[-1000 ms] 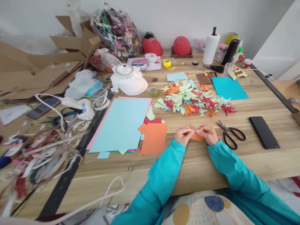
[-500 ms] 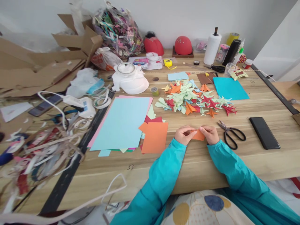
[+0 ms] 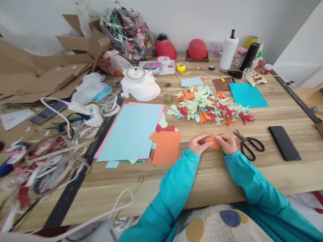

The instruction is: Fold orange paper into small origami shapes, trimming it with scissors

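Between my two hands is a small piece of orange paper point(image 3: 213, 143), held just above the wooden table. My left hand point(image 3: 198, 144) pinches its left side between thumb and fingers. On its right side, my right hand point(image 3: 227, 144) grips the edge the same way. Fine folds in the paper are too small to make out. Left of my hands lies a larger orange sheet point(image 3: 166, 148). Beyond them spreads a pile of folded paper pieces point(image 3: 199, 104) in pale green, orange, red and light blue. Black-handled scissors point(image 3: 248, 144) rest right of my right hand.
A black phone point(image 3: 284, 143) lies at the right. Large light blue sheets point(image 3: 131, 131) are stacked on the left, with a turquoise sheet point(image 3: 248, 95) behind right. A white cable point(image 3: 101, 213) crosses the front left, near tangled ribbons point(image 3: 54, 168).
The orange paper has tilted, and more of its face shows between my hands. My right hand has shifted very slightly right and up. Both hands still hold the paper.
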The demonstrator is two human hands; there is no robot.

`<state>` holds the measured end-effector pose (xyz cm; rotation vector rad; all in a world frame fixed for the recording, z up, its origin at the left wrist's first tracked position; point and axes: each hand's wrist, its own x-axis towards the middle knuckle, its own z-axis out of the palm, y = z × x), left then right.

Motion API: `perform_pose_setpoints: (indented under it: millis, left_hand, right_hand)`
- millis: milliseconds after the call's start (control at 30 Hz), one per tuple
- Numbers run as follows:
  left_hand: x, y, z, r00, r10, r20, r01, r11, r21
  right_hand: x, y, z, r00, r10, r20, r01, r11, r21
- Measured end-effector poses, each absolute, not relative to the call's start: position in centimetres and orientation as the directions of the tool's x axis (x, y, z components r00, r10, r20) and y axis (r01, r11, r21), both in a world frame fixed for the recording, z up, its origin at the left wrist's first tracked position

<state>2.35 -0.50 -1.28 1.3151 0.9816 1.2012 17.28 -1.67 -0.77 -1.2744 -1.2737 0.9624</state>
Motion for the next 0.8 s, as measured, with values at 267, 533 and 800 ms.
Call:
perform_pose_setpoints:
  millis: [267, 533, 800]
  left_hand:
    - [2.1, -0.3, -2.1, 0.221, 0.975, 0.033, -0.140, -0.002, 0.990]
    - [2.2, -0.8, -2.3, 0.325, 0.934, 0.146, 0.044, -0.169, 0.985]
    - [2.6, -0.7, -2.5, 0.341, 0.939, 0.031, -0.039, -0.019, 0.999]
  right_hand:
    - [17.7, -1.5, -0.6, 0.119, 0.992, 0.030, 0.030, 0.027, -0.999]
    - [17.5, -1.9, -0.5, -0.141, 0.987, 0.076, 0.111, 0.092, -0.989]
    - [17.5, -1.6, -0.2, 0.056, 0.986, 0.157, 0.069, 0.153, -0.986]
